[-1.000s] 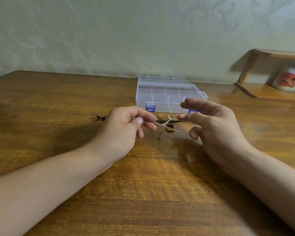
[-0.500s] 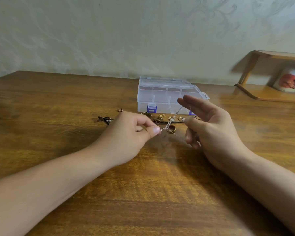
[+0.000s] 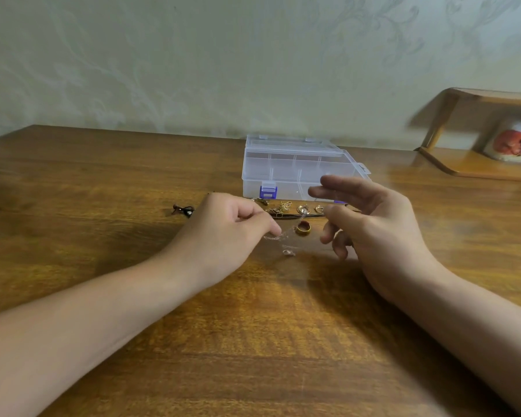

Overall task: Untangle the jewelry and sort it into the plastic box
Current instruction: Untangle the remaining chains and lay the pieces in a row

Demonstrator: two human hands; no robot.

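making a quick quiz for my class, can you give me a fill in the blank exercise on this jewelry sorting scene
1. The left hand pinches a thin ____ between thumb and fingertip.
2. The clasps on the front of the plastic box are coloured ____.
3. The gold ring lies on the table between the two ____.
4. The lid of the plastic box is ____.

Missing words: chain; blue; hands; shut

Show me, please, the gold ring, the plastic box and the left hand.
gold ring (image 3: 303, 228), head view, on its band.
plastic box (image 3: 286, 173), head view, on its front wall.
left hand (image 3: 229, 230), head view, on its back.
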